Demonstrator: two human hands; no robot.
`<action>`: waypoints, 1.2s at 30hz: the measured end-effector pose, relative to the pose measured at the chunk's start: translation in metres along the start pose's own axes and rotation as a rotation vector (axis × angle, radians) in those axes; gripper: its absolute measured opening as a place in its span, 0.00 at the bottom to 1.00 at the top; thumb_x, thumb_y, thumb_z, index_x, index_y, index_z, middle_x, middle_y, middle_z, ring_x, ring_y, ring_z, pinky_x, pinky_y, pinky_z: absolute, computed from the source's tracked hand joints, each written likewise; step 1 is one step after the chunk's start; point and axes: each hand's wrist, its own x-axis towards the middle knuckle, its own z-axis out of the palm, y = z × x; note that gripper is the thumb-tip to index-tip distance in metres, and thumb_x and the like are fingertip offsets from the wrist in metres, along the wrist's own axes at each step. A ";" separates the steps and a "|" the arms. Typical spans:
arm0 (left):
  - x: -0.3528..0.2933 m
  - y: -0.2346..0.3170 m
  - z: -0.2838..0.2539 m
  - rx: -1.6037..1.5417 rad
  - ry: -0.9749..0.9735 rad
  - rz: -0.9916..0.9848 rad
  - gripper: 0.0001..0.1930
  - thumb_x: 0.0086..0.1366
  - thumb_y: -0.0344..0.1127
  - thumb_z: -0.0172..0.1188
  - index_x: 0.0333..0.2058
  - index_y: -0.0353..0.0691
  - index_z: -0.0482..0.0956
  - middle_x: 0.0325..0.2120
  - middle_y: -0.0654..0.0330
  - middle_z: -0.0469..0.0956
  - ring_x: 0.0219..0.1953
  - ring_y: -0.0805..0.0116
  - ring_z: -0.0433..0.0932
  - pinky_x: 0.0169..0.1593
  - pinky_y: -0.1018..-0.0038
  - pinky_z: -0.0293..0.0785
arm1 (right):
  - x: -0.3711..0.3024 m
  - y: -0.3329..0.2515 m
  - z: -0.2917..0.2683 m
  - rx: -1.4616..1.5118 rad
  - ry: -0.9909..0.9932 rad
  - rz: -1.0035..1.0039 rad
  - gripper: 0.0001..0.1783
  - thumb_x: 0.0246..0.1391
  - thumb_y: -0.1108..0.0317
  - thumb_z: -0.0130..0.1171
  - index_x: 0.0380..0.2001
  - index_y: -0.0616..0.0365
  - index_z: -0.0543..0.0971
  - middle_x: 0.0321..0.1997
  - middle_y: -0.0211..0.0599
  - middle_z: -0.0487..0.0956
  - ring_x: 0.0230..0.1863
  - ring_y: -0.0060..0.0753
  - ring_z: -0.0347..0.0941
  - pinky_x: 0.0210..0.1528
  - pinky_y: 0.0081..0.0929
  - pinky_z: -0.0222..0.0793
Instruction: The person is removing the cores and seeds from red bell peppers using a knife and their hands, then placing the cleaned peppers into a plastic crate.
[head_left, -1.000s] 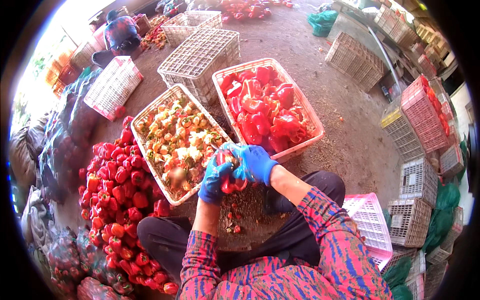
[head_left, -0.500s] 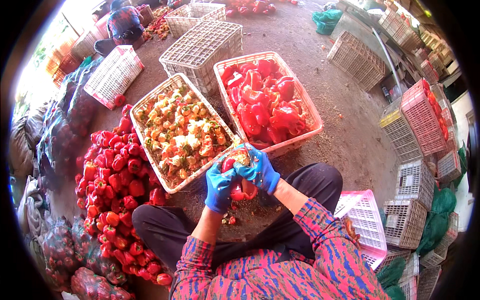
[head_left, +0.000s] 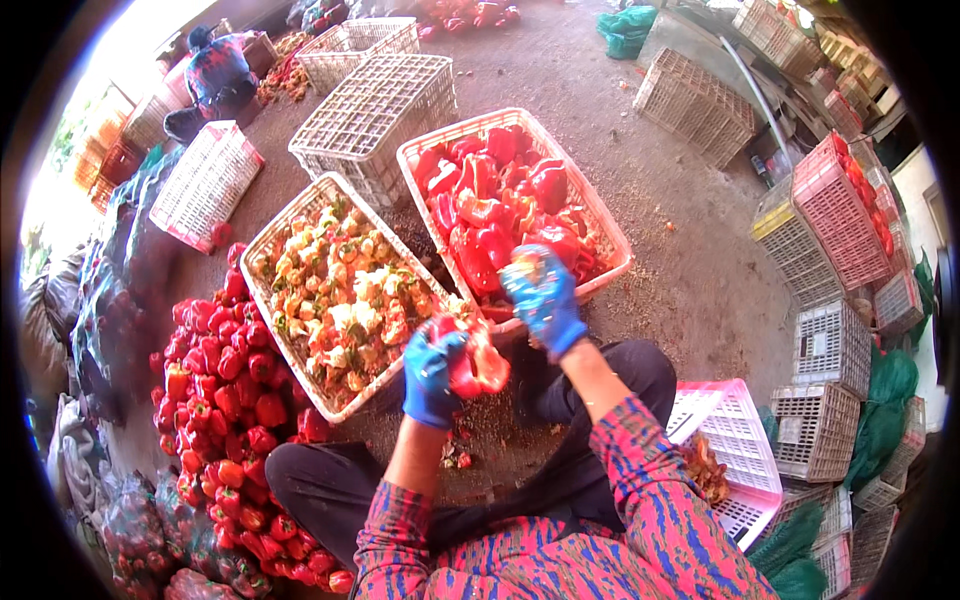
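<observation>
My left hand (head_left: pixel 431 378), in a blue glove, grips a torn-open red bell pepper (head_left: pixel 482 371) above my lap. My right hand (head_left: pixel 545 300), gloved alike, is over the near rim of a pink crate (head_left: pixel 612 270) of opened red peppers (head_left: pixel 490 210). Its fingers are curled and smeared by motion; pale orange bits show at them, but what they hold is not clear. Left of that crate, a cream crate (head_left: pixel 345 412) holds pale pepper cores (head_left: pixel 350 300). A heap of whole red bell peppers (head_left: pixel 235 400) lies to my left.
An upturned crate (head_left: pixel 375 105) stands beyond the two filled ones. At my right hip is a pink-and-white crate (head_left: pixel 735 440). Stacked crates (head_left: pixel 840 225) line the right side, and net sacks (head_left: pixel 130 260) the left. Another person (head_left: pixel 215 75) sits at the far left.
My hands have come apart. The right one has moved up and right from the pepper to the crate of opened peppers, while the left keeps the pepper. The view has shifted slightly.
</observation>
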 end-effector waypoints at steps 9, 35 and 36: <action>0.264 0.097 0.017 0.661 -0.066 0.538 0.22 0.57 0.31 0.63 0.50 0.29 0.75 0.36 0.62 0.80 0.33 0.75 0.75 0.38 0.78 0.73 | 0.018 -0.052 -0.035 0.401 -0.170 0.339 0.17 0.62 0.65 0.52 0.52 0.59 0.74 0.36 0.32 0.80 0.19 0.20 0.71 0.21 0.18 0.70; 0.010 -0.034 -0.015 0.658 0.308 0.512 0.24 0.66 0.30 0.54 0.60 0.31 0.65 0.39 0.60 0.78 0.38 0.79 0.74 0.41 0.80 0.73 | -0.064 0.028 0.056 -0.424 -0.205 -0.115 0.10 0.54 0.70 0.61 0.39 0.60 0.79 0.36 0.50 0.80 0.39 0.47 0.79 0.42 0.34 0.74; 0.010 -0.031 -0.018 0.418 0.342 0.450 0.23 0.66 0.28 0.53 0.60 0.32 0.67 0.37 0.64 0.76 0.34 0.80 0.71 0.37 0.81 0.71 | -0.070 0.026 0.066 -0.339 -0.215 -0.050 0.10 0.54 0.70 0.61 0.39 0.61 0.79 0.36 0.50 0.80 0.39 0.47 0.79 0.42 0.34 0.74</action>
